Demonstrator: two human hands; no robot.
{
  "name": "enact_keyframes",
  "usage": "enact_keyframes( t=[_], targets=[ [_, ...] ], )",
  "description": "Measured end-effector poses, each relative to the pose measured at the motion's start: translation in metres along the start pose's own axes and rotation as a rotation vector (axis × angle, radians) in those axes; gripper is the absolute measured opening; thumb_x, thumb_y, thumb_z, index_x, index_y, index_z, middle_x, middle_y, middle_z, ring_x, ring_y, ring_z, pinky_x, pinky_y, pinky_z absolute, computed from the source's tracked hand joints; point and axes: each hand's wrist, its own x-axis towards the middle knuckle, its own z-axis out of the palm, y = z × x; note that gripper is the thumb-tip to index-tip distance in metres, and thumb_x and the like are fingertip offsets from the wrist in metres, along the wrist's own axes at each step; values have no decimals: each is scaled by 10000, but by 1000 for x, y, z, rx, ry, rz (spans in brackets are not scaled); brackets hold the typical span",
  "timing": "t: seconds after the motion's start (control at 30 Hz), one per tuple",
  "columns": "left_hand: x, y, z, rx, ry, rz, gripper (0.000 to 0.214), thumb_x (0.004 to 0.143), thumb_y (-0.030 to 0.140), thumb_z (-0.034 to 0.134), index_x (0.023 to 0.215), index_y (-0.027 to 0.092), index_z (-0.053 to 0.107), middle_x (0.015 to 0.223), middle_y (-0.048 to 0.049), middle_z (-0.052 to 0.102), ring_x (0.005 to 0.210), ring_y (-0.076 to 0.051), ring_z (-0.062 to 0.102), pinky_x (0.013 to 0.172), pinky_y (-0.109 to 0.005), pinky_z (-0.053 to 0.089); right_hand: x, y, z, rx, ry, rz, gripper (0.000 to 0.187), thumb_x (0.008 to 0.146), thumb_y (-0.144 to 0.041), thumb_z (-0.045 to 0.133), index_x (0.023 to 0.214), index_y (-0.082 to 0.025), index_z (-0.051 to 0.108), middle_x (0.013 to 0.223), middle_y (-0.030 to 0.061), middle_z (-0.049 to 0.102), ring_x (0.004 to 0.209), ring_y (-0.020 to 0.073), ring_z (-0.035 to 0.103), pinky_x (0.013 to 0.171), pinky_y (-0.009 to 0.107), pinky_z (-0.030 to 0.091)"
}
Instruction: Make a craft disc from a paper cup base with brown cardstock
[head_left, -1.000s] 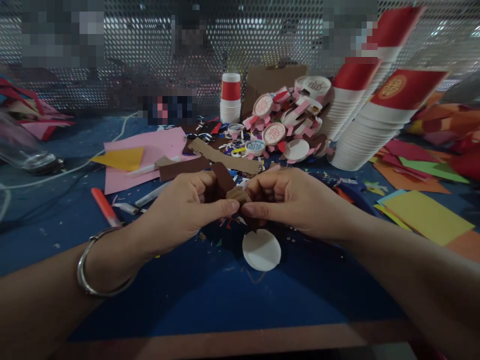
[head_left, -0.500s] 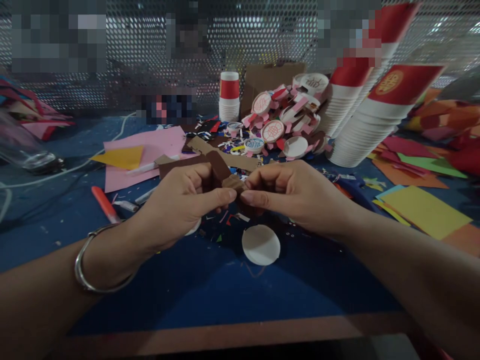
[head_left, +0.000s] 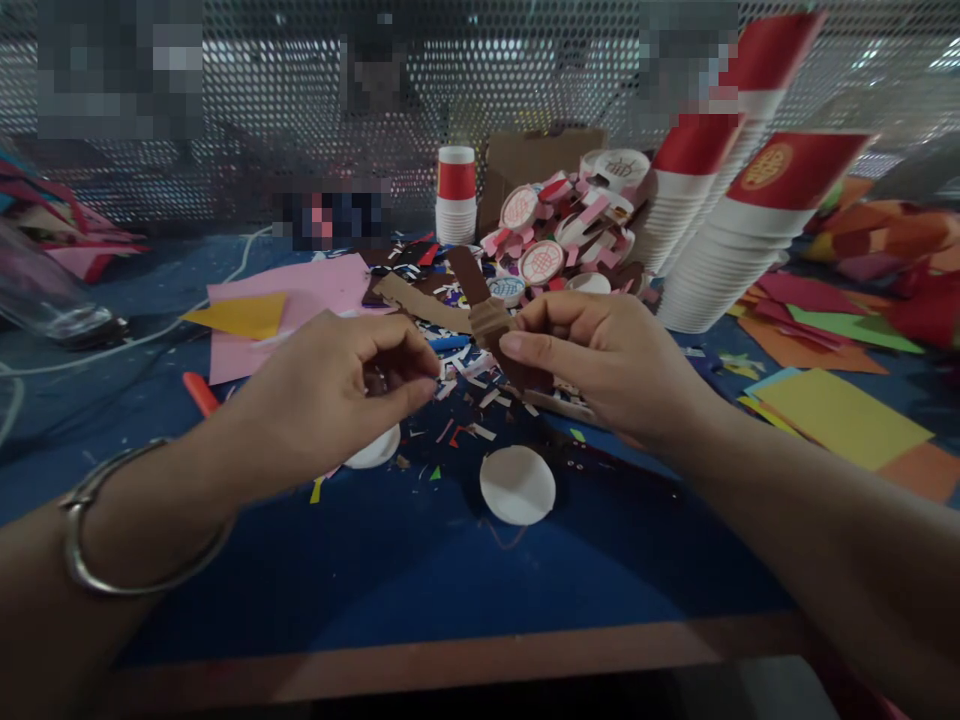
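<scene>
At the far left of the blue counter (head_left: 420, 590) sits a clear jar (head_left: 52, 305). A pink sheet (head_left: 315, 295) carrying a yellow triangle (head_left: 238, 315) lies a little to its right. A red marker (head_left: 198, 392) pokes out just beside the left hand (head_left: 330, 400), whose wrist wears a metal bangle (head_left: 112, 560). This hand's fingers (head_left: 409, 350) are curled into a loose pinch, thumb close to forefinger. Whether any scrap sits between them I cannot tell. A white disc (head_left: 375, 450) peeks out from under that hand, and a second white disc (head_left: 517, 485) lies bare on the counter between the two hands.

To the right, apart from the left fingertips, is the brown paper strip (head_left: 484, 312). It is raised off the counter and gripped at its lower end by the right hand (head_left: 600, 365), thumb pressed over it against the curled fingers. Its long axis runs from that grip up and away towards the left, so the free end stands nearer the left hand's side.

Behind are a short cup stack (head_left: 456, 195) and a heap of cut cup bottoms (head_left: 559, 240). Further right stand tall leaning cup stacks (head_left: 742, 240), with a yellow sheet (head_left: 840, 430) at the right.
</scene>
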Motion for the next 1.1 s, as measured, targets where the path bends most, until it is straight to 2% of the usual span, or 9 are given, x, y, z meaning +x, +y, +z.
enact_keyframes(
  t=[0.07, 0.2, 0.3, 0.33, 0.5, 0.73, 0.83, 0.93, 1.1],
  targets=[
    [0, -4, -10, 181, -16, 24, 111, 812, 345, 750, 826, 235, 755, 732, -12, 714, 585, -161, 600, 534, -277, 412, 1, 0, 0, -17, 17, 0, 199, 910, -289, 703, 742, -204, 637, 687, 13, 624, 609, 145, 524, 564, 309, 403],
    [0, -11, -29, 351, -69, 62, 63, 803, 285, 739, 767, 243, 768, 609, 20, 664, 479, -127, 545, 460, -256, 315, 1, 4, -1, -37, -6, -10, 179, 906, -298, 704, 763, -209, 642, 705, 11, 627, 635, 150, 535, 584, 310, 418],
    [0, -15, -37, 425, -204, 29, 91, 802, 184, 721, 764, 233, 787, 689, 21, 704, 494, -107, 567, 477, -228, 340, 1, 8, -2, -73, -42, -16, 158, 906, -308, 702, 802, -197, 660, 734, 18, 642, 664, 156, 553, 612, 319, 438],
    [1, -16, -38, 404, -236, 19, 80, 756, 180, 758, 694, 229, 774, 628, 26, 680, 439, -98, 529, 435, -234, 312, 1, 9, -2, -82, -52, -14, 154, 906, -311, 702, 814, -193, 665, 740, 20, 644, 668, 157, 557, 617, 322, 441],
    [3, -15, -37, 320, -372, -7, 122, 803, 141, 686, 751, 221, 762, 616, 38, 670, 487, -112, 569, 452, -217, 340, 2, 9, 0, -96, -105, -11, 147, 909, -319, 699, 838, -193, 676, 746, 19, 659, 670, 159, 562, 624, 324, 436],
    [-2, -23, -48, 221, -347, -123, 84, 781, 169, 767, 720, 218, 735, 509, 79, 584, 407, -85, 446, 404, -247, 226, 1, 5, 1, -173, -133, -30, 157, 909, -295, 688, 798, -188, 657, 707, 6, 640, 641, 149, 545, 597, 315, 391],
    [-1, -30, -55, 258, -434, -194, 187, 814, 171, 725, 637, 220, 689, 492, 51, 595, 393, -94, 448, 407, -267, 209, 0, 5, 1, -211, -134, -36, 167, 911, -311, 682, 807, -181, 665, 701, 2, 638, 634, 144, 529, 584, 309, 377],
    [3, -31, -56, 255, -519, -273, 208, 782, 190, 737, 586, 216, 674, 486, 5, 595, 404, -122, 453, 420, -287, 218, 0, 4, 1, -227, -133, -41, 166, 907, -306, 679, 807, -174, 668, 691, -2, 638, 628, 141, 530, 576, 303, 378],
    [5, -24, -51, 267, -502, -326, 171, 800, 222, 667, 632, 201, 686, 557, -36, 659, 450, -168, 538, 412, -271, 291, -1, 4, 2, -222, -132, -40, 164, 904, -305, 678, 816, -167, 674, 686, -3, 638, 620, 137, 534, 564, 293, 378]
  ],
)
